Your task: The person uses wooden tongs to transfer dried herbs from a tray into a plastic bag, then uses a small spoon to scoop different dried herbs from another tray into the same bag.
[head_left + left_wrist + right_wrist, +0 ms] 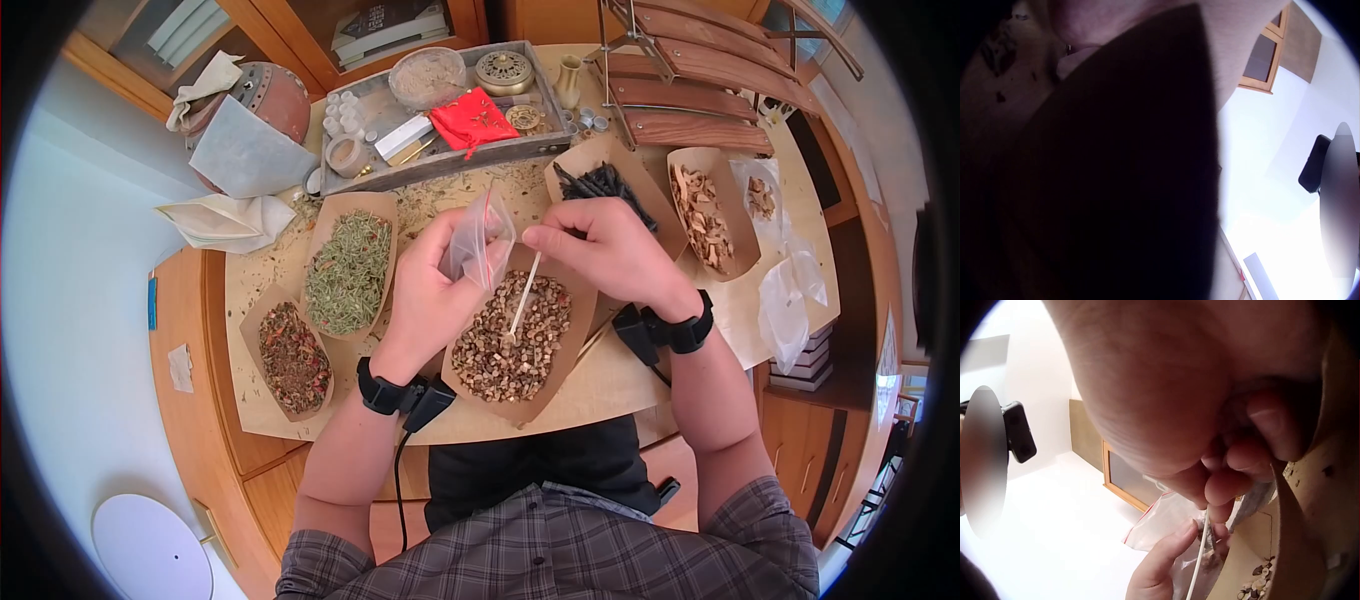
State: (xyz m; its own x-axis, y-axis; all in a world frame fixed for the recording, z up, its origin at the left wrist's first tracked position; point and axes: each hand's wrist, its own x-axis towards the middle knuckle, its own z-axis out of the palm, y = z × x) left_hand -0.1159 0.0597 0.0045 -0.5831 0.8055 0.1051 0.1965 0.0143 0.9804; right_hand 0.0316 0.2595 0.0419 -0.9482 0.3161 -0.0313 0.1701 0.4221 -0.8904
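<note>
Kraft paper tray of brown bark pieces (505, 350) sits on the table (620, 375) – directly below both hands. Left hand (430, 290) pinches a clear zip bag (480, 240); right hand (610, 250) pinches a thin white stick (524, 292) – tip among the pieces.

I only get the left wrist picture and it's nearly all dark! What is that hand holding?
Observer: The left hand pinches a small clear zip bag with a red seal strip.
Operator: What's the other hand doing?
Observer: The right hand holds a thin white stick, slanting down from its fingers.
Operator: Down to what?
Observer: Its lower end reaches a brown paper tray of brown chopped bits, just below both hands.
Operator: Any other trays?
Observer: Yes, one with green dried herbs lies left of the left hand.
</note>
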